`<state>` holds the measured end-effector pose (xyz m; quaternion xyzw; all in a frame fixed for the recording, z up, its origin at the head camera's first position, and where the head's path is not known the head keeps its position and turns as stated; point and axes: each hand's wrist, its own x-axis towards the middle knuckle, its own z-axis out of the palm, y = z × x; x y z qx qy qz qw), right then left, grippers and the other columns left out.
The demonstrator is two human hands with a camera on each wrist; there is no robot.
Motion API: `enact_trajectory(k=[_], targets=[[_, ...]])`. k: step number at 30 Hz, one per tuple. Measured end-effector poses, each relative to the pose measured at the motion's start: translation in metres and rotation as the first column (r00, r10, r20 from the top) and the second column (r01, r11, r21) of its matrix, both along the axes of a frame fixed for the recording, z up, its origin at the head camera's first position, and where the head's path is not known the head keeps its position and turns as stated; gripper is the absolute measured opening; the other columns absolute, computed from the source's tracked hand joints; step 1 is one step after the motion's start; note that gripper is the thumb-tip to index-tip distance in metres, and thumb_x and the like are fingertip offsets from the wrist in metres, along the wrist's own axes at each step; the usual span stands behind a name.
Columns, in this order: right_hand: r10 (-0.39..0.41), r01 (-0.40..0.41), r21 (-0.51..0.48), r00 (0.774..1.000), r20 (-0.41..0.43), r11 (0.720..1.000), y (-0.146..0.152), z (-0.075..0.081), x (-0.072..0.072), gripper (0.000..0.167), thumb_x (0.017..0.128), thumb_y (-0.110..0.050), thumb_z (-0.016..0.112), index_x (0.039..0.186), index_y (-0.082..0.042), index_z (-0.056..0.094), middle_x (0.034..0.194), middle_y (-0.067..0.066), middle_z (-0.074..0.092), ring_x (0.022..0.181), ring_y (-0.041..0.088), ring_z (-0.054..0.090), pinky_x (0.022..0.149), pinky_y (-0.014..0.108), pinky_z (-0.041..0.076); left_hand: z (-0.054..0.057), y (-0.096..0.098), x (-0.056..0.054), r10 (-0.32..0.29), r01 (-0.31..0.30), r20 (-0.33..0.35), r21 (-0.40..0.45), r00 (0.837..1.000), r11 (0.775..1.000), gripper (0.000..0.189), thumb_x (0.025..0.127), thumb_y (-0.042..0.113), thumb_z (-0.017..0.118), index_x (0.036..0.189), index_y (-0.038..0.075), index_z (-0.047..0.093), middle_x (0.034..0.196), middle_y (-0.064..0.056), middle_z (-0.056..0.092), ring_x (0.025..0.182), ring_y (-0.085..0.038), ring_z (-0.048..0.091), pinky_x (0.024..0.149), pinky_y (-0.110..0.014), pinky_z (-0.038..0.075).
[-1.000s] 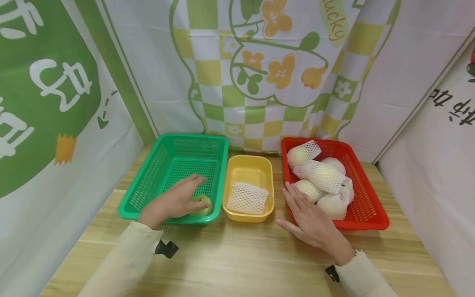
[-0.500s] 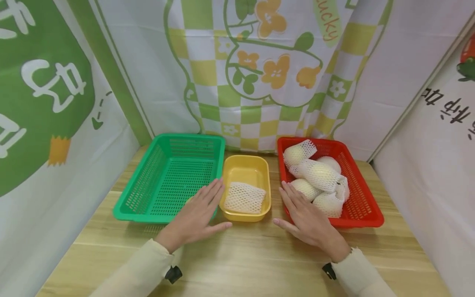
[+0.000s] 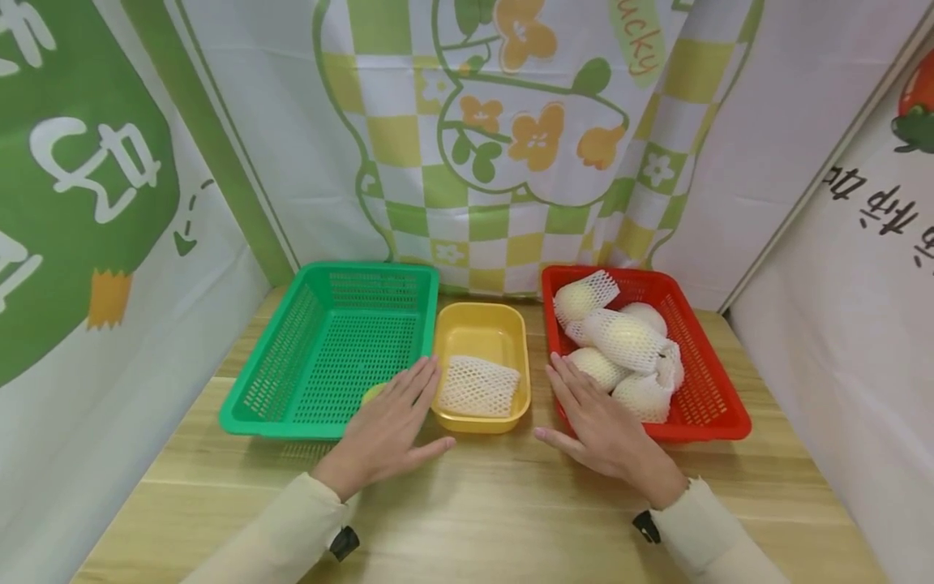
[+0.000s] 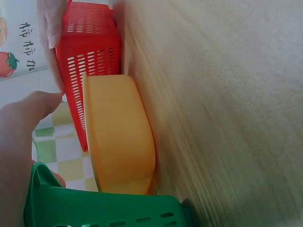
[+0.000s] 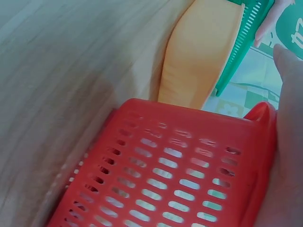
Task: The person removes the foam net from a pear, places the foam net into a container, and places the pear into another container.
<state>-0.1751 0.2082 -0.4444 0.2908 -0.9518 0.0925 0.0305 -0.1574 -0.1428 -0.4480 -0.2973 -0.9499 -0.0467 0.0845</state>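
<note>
My left hand lies with straight fingers over the near right corner of the green basket. A yellow-green fruit shows beside it in that basket, mostly covered by the hand. My right hand, fingers straight too, is at the near left corner of the red basket. Several pale round fruits in white foam nets, one a netted fruit on top, fill the red basket. Neither hand grips anything. Between the baskets, a yellow tub holds a flattened white foam net.
All three containers stand on a wood-grain table. A checked, flowered curtain hangs close behind them. White printed cloth walls rise on the left and right.
My left hand has come off the fruit in the green basket, drawing back and right to its near corner, fingers now straight. The right hand stays by the red basket. The head view shifts slightly.
</note>
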Motion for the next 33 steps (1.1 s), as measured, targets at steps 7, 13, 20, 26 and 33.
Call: enact_trajectory(k=[7, 13, 20, 26, 33], targets=[[-0.003, 0.016, -0.073, 0.984, 0.178, 0.997, 0.002, 0.027, -0.005, 0.092, 0.102, -0.061, 0.059, 0.168, -0.007, 0.025, 0.177, 0.013, 0.022, 0.161, 0.036, 0.028, 0.125, 0.059, 0.036, 0.002, -0.004, 0.000, -0.013, 0.013, 0.010, -0.010, 1.000, 1.000, 0.100, 0.101, 0.065, 0.056, 0.165, -0.004, 0.022, 0.175, -0.020, 0.022, 0.164, -0.035, 0.020, 0.132, -0.048, 0.027], [-0.077, 0.081, -0.012, 0.974, 0.215, 0.997, 0.022, 0.077, -0.032, 0.089, 0.100, -0.050, 0.068, 0.166, -0.004, 0.030, 0.172, 0.018, 0.033, 0.156, 0.040, 0.037, 0.125, 0.061, 0.036, 0.003, -0.002, -0.002, -0.021, 0.021, 0.040, -0.001, 0.999, 1.000, 0.100, 0.101, 0.066, 0.053, 0.166, -0.003, 0.019, 0.175, -0.020, 0.019, 0.164, -0.035, 0.019, 0.132, -0.050, 0.026], [-0.138, 0.107, 0.173, 0.974, 0.178, 0.979, 0.054, 0.115, -0.080, 0.097, 0.097, -0.052, 0.072, 0.154, 0.018, 0.036, 0.159, 0.040, 0.041, 0.147, 0.055, 0.041, 0.122, 0.066, 0.036, 0.001, 0.001, -0.003, -0.027, 0.026, 0.042, 0.011, 0.999, 1.000, 0.100, 0.101, 0.066, 0.053, 0.166, -0.003, 0.019, 0.175, -0.020, 0.019, 0.164, -0.035, 0.018, 0.132, -0.049, 0.026], [-0.190, 0.125, 0.249, 0.947, 0.257, 0.960, 0.073, 0.109, -0.106, 0.104, 0.094, -0.058, 0.072, 0.154, 0.018, 0.036, 0.160, 0.040, 0.038, 0.148, 0.058, 0.037, 0.120, 0.069, 0.036, -0.001, 0.000, -0.001, -0.019, 0.018, 0.038, 0.008, 0.999, 1.000, 0.101, 0.101, 0.066, 0.054, 0.166, -0.003, 0.019, 0.176, -0.020, 0.017, 0.164, -0.035, 0.018, 0.132, -0.050, 0.027], [-0.161, 0.112, 0.180, 0.945, 0.286, 0.977, 0.084, 0.087, -0.115, 0.099, 0.089, -0.052, 0.079, 0.149, 0.017, 0.042, 0.153, 0.037, 0.049, 0.139, 0.052, 0.050, 0.119, 0.065, 0.040, 0.001, -0.002, -0.001, -0.017, 0.016, 0.034, 0.020, 0.999, 1.000, 0.101, 0.101, 0.066, 0.054, 0.166, -0.003, 0.019, 0.176, -0.020, 0.018, 0.165, -0.034, 0.018, 0.132, -0.049, 0.026]])
